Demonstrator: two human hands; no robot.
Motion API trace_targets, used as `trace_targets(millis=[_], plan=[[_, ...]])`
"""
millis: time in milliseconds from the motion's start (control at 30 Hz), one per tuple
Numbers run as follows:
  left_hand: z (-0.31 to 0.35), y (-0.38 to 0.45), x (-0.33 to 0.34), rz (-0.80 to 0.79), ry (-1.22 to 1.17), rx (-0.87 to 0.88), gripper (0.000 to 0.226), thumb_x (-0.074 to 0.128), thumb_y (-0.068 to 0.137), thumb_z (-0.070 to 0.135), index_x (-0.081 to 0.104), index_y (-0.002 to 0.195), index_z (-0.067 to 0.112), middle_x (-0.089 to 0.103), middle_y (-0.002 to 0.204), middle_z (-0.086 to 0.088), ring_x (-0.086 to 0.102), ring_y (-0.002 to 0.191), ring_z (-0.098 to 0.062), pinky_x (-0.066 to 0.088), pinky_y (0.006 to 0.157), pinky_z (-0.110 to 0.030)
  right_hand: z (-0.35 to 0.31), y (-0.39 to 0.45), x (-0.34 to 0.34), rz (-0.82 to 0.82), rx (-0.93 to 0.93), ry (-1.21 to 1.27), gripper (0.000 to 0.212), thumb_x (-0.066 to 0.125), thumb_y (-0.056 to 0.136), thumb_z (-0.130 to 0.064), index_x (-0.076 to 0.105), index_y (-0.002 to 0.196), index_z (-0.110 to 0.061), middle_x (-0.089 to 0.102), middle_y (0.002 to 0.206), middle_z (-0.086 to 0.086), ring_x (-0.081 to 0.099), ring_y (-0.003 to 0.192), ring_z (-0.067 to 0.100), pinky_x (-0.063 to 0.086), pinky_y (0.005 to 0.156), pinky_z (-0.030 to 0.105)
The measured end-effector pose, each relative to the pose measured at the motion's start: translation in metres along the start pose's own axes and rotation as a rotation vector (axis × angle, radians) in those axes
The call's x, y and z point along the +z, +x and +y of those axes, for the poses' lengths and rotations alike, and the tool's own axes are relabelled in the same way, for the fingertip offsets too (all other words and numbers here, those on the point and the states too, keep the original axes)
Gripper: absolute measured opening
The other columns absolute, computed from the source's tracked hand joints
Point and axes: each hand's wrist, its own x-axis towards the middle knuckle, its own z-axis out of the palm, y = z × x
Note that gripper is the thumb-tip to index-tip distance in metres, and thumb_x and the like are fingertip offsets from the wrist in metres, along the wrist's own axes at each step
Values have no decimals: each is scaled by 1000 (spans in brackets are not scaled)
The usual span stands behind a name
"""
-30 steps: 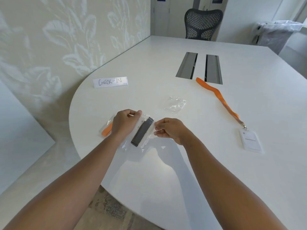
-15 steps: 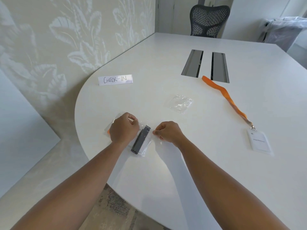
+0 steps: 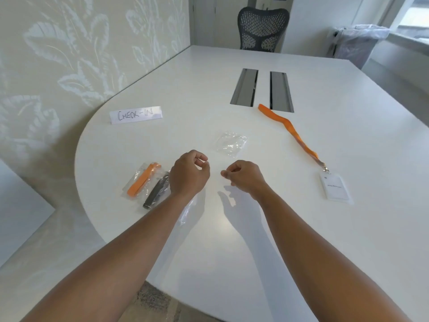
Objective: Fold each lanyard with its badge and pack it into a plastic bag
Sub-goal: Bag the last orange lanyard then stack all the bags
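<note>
- From my remote view, a white table (image 3: 301, 228) with a rounded near edge filled most of the scene.
- A folded paper sign (image 3: 135, 114) reading "CHECK-IN" stood near its left edge.
- Two metal cable slots (image 3: 262, 90) lay side by side at its middle.
- A black mesh office chair (image 3: 263, 29) sat at the far end.
- Leaf-patterned wallpaper (image 3: 69, 54) covered the left wall.
- I saw a plastic-lined bin (image 3: 358, 43) at far right.

orange lanyard (image 3: 287, 129) outstretched, badge (image 3: 334, 186) flat, empty bag (image 3: 231, 143)
</note>
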Motion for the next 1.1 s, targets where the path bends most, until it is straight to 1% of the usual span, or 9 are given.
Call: trace_targets(millis=[167,267,367,433,500,633,800,933,1100], plan=[[32,-3,33,-138,-49,49,7,64,86,29,68,91,31,68,83,16,58,68,-4,39,61,-24,28,0,-48,215,51,20,14,74,83,-33,70,83,-19,70,84,-7,68,84,17,58,79,34],[52,-7,54,-232,-62,67,5,64,86,30,68,90,31,68,83,16,58,67,-1,41,61,-23,47,-1,-72,335,121,22,13,72,81,-33,70,87,-21,70,90,-7,67,85,17,60,78,39],[72,-13,77,-316,-79,85,5,64,86,30,67,91,32,68,82,17,60,70,-2,41,62,-23,63,-3,-92,428,185,-65,20,68,80,-34,70,95,-21,67,106,-1,65,99,21,58,82,41],[84,-18,92,-381,-77,101,7,65,86,31,67,93,32,67,83,17,63,75,-5,43,65,-24,74,-5,-103,473,218,-126,27,66,83,-32,69,107,-19,61,120,3,55,118,25,52,90,38],[96,-22,108,-451,-64,118,9,65,87,32,66,95,32,68,84,17,64,80,-8,45,68,-25,83,-8,-114,512,254,-183,31,64,87,-29,65,115,-16,53,128,6,42,128,27,45,90,36],[115,-29,136,-548,-58,168,16,67,87,36,66,102,30,70,97,15,65,94,-9,48,76,-26,102,-13,-132,597,306,-206,36,63,87,-26,59,121,-15,49,131,7,37,129,27,43,93,40],[135,-49,178,-606,-34,264,35,69,88,44,65,119,27,67,125,6,60,117,-16,50,96,-34,123,-20,-146,641,395,-229,47,63,88,-31,53,129,-11,45,136,9,32,133,31,38,100,43],[149,-66,205,-575,6,323,50,64,92,46,60,135,22,62,138,1,54,130,-20,40,110,-37,139,-24,-150,643,441,-225,53,61,89,-38,51,131,-7,46,138,11,33,132,33,36,101,44],[144,-81,225,-557,135,380,59,50,98,49,49,147,16,41,159,-1,27,151,-19,13,124,-38,151,-27,-152,623,472,-222,49,60,90,-33,50,130,-7,49,133,12,35,130,33,35,102,42]])
